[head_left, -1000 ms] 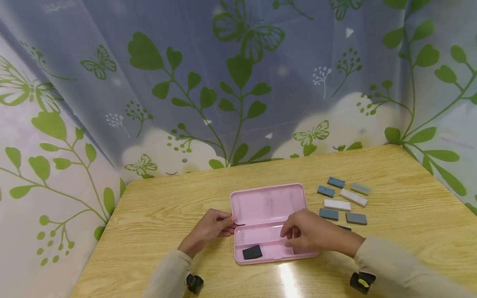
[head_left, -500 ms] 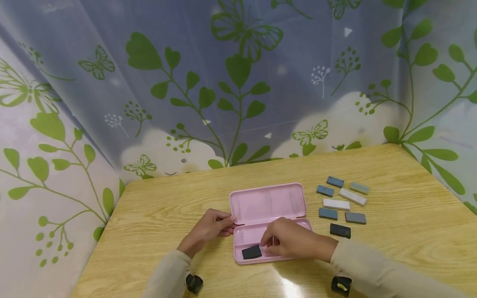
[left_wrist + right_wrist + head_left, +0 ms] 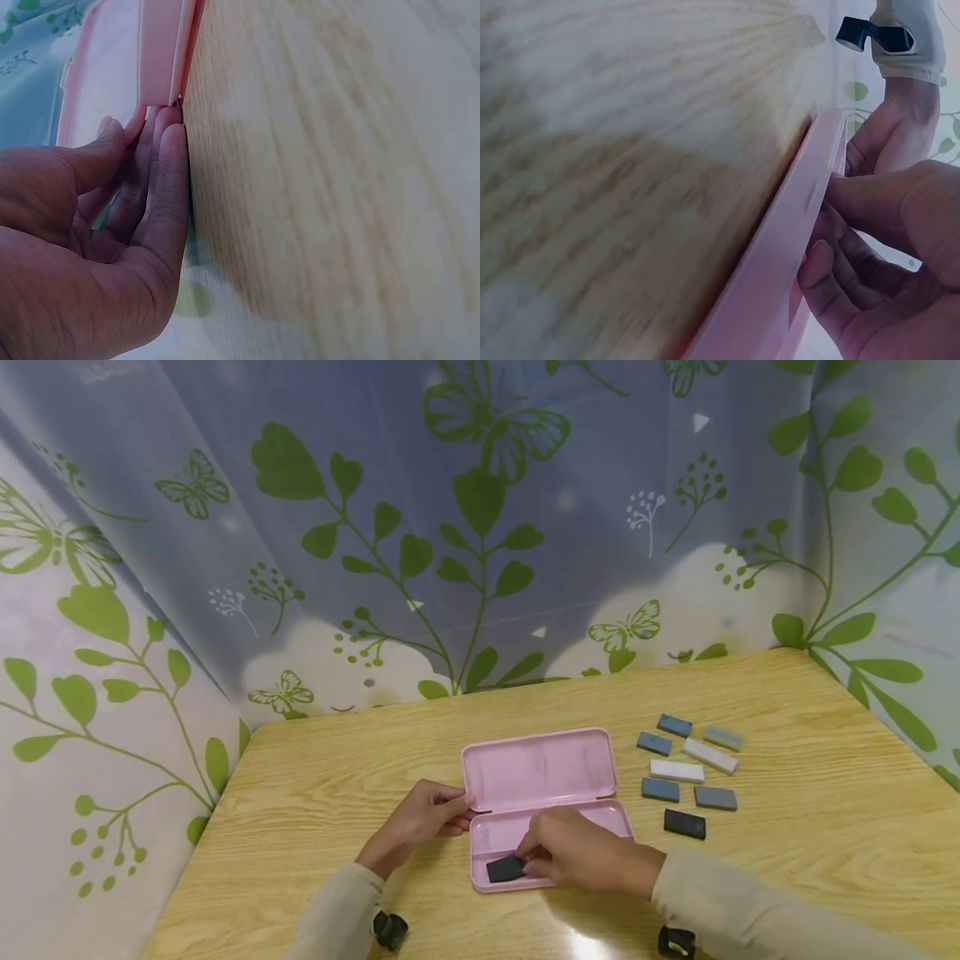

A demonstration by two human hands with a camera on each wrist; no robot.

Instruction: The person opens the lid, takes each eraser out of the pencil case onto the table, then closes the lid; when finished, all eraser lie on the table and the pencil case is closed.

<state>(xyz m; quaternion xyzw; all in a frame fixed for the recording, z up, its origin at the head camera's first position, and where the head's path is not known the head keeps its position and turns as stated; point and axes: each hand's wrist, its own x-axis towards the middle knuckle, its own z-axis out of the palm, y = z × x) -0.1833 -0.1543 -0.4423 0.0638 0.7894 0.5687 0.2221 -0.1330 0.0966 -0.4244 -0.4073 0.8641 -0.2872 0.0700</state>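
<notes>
A pink case [image 3: 540,768] lies unfolded on the table, its lid tilted back and its lower tray divided by a low ridge. My left hand [image 3: 423,814] grips the case's left side near the hinge; in the left wrist view the thumb rests on the lid's edge with the fingers behind it. Inside the front compartment sits a small black block [image 3: 504,868], flat with a slanted end. My right hand [image 3: 573,852] reaches over the tray, and its thumb and fingertips pinch the block's right end. In the right wrist view the case wall hides the fingertips partly.
Right of the case, several small blocks lie loose: a black one [image 3: 685,824], a grey one [image 3: 716,798], blue ones [image 3: 660,790], white ones [image 3: 677,771] and a translucent greenish one [image 3: 723,737]. A patterned curtain [image 3: 390,527] closes off the wooden table's [image 3: 360,752] back and sides.
My right hand has moved left across the tray to the black block, uncovering the loose black block on the table. The left hand and the case stay in place.
</notes>
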